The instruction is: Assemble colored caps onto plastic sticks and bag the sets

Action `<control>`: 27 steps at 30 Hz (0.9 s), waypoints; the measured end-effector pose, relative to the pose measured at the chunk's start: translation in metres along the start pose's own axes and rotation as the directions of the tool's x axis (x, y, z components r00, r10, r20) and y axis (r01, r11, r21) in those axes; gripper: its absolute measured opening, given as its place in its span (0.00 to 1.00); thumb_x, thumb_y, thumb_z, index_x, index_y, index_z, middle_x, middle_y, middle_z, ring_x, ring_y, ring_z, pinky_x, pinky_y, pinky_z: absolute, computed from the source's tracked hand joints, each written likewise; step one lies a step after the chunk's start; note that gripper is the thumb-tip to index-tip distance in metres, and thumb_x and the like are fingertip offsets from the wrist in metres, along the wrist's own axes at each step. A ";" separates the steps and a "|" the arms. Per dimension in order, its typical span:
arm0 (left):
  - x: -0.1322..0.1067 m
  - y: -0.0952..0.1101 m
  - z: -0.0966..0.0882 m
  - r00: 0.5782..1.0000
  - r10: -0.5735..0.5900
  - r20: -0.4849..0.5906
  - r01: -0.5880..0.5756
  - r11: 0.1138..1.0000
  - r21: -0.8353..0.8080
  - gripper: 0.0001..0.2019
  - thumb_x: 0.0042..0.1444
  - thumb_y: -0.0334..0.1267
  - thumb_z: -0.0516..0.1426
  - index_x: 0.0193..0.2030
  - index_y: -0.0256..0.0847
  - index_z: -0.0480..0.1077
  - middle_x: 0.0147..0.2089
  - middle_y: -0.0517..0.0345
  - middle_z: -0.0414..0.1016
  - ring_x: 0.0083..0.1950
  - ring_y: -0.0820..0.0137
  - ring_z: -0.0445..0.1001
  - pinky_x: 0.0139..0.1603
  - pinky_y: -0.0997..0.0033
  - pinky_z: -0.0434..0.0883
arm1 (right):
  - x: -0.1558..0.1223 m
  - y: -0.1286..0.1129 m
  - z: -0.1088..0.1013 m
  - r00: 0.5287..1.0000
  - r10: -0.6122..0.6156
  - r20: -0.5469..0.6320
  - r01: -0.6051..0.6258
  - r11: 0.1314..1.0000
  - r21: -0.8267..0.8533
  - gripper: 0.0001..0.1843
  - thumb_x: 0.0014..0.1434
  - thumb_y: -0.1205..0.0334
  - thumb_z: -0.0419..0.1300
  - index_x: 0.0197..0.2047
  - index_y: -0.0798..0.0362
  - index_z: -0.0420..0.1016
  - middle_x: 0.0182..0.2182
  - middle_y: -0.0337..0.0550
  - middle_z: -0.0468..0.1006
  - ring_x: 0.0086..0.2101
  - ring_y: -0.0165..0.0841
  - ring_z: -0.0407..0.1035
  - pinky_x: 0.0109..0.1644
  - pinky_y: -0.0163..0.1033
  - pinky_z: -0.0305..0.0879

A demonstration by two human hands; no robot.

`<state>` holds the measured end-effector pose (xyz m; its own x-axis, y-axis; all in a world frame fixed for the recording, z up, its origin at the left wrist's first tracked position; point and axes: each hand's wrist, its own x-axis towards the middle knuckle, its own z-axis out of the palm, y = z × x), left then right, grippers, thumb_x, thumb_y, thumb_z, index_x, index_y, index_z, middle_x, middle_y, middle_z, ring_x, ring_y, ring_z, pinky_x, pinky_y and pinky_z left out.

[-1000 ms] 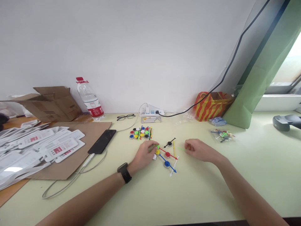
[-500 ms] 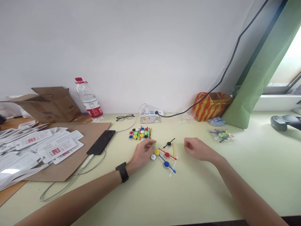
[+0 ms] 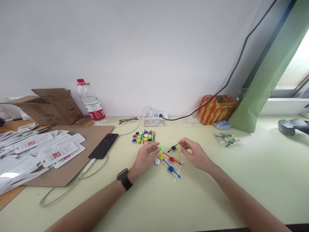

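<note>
My left hand (image 3: 145, 156), with a black watch on the wrist, pinches a small green disc (image 3: 160, 148) above the table. My right hand (image 3: 194, 154) pinches a thin green arrow stick (image 3: 175, 142) and holds it close to the disc. Between and below the hands lie loose pieces: a white disc (image 3: 157, 161), a yellow disc (image 3: 161, 156), a red disc on a red arrow (image 3: 172, 159), a blue disc on a blue arrow (image 3: 171, 169), a black disc on a black arrow (image 3: 173, 148), a yellow stick and a white stick.
A cluster of coloured discs and sticks (image 3: 144, 136) lies behind the hands. A phone (image 3: 103, 145) on a cable, cardboard with white packets (image 3: 41, 149), a water bottle (image 3: 91, 102), glasses (image 3: 128, 120), a power strip (image 3: 154, 115), a striped bag (image 3: 216, 109) and a small bag of parts (image 3: 227, 139) surround them.
My right hand moved left toward my left hand, bringing the green stick up near the green disc. My left hand stayed almost in place.
</note>
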<state>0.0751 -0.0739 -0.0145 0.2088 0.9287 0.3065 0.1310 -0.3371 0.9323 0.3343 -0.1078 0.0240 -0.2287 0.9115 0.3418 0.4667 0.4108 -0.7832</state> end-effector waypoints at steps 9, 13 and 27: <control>-0.002 0.019 -0.008 0.995 -0.096 0.030 0.100 0.985 -0.142 0.19 0.55 0.45 0.68 0.51 0.40 0.77 0.49 0.49 0.82 0.53 0.60 0.81 0.59 0.57 0.77 | -0.008 -0.013 0.017 0.998 0.041 0.050 -0.051 0.971 0.234 0.12 0.72 0.52 0.52 0.48 0.49 0.72 0.35 0.40 0.73 0.34 0.34 0.69 0.39 0.39 0.67; -0.009 0.024 -0.003 0.991 -0.118 0.058 0.128 0.970 -0.205 0.18 0.57 0.46 0.67 0.52 0.41 0.77 0.49 0.51 0.81 0.47 0.61 0.83 0.50 0.60 0.80 | -0.012 -0.023 0.020 0.991 0.037 0.129 -0.077 0.944 0.320 0.15 0.73 0.49 0.51 0.49 0.50 0.71 0.30 0.38 0.69 0.30 0.32 0.65 0.34 0.38 0.63; -0.023 0.045 0.006 0.969 -0.043 0.245 0.089 0.979 -0.181 0.18 0.58 0.41 0.67 0.53 0.39 0.77 0.48 0.46 0.84 0.48 0.58 0.83 0.50 0.60 0.80 | -0.019 -0.031 0.032 0.985 -0.069 0.157 0.020 0.955 0.297 0.10 0.72 0.53 0.55 0.47 0.49 0.69 0.40 0.45 0.79 0.41 0.37 0.75 0.44 0.41 0.70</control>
<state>0.0816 -0.1110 0.0189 0.4339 0.8761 0.2102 -0.0286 -0.2198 0.9751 0.2971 -0.1384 0.0249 -0.3918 0.8664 0.3096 0.1869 0.4045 -0.8952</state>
